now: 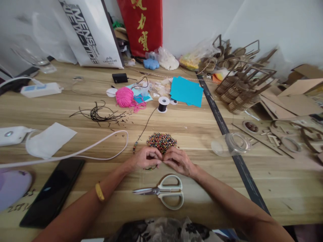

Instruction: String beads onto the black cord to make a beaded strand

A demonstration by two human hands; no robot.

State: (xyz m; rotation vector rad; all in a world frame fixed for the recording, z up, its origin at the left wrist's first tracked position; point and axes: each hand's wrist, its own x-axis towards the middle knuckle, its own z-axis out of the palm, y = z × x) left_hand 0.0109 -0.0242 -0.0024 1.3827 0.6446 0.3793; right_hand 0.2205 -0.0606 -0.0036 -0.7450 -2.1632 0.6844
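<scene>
My left hand (146, 158) is closed in a pinch, its fingertips meeting those of my right hand (179, 162) just in front of a pile of small multicoloured beads (162, 141). A black cord (145, 126) runs from a small spool (163, 107) towards my left hand, with a few beads threaded on it. A short beaded end of cord (150, 168) shows below the left fingers. My right thumb and forefinger are pressed together; whatever is between them is too small to make out. Scissors with pale handles (171, 177) lie closer to me, below both hands.
A black phone (52, 193) and a white cable (101, 141) lie at left. Cut black cords (101, 112), pink yarn (124, 96) and blue sheets (187, 90) are farther back. A clear round container (236, 144) and woven baskets (239, 90) stand at right.
</scene>
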